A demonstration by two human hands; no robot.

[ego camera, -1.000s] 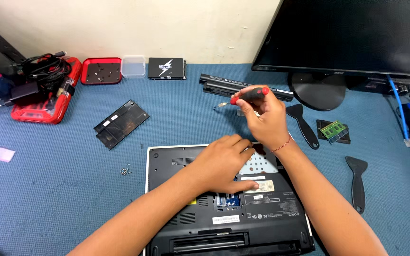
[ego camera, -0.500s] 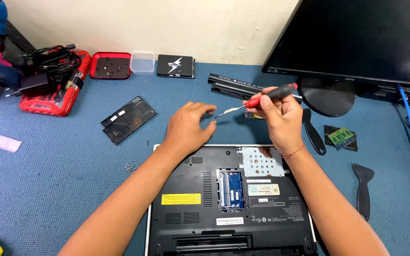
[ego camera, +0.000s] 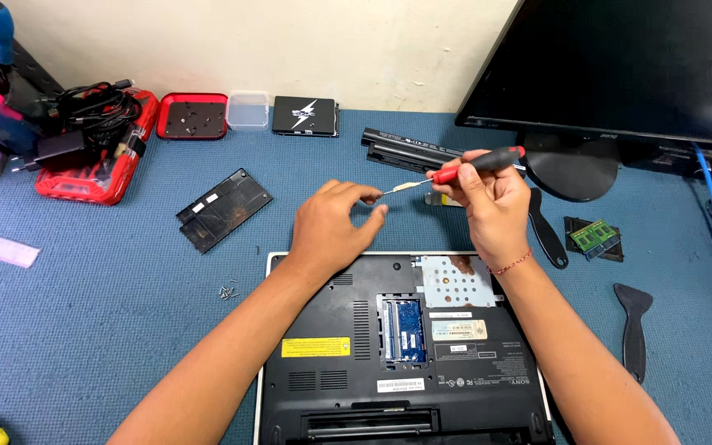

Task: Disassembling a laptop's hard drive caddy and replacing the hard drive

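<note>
My right hand grips a red and black screwdriver, held level above the mat with its tip pointing left. My left hand hovers just beyond the laptop's far edge, thumb and forefinger pinched at the screwdriver's tip; whether a screw is between them is too small to tell. Below both hands lies a black laptop upside down, its service cover off, showing a blue memory module and a metal drive bay.
A black cover panel and loose screws lie left of the laptop. A long battery, two black pry tools, a green memory stick, a red tray, a cable-filled red case and a monitor stand surround it.
My left hand lifted off the laptop's underside and moved up to the screwdriver tip. My right hand stayed raised with the screwdriver, shifting slightly.
</note>
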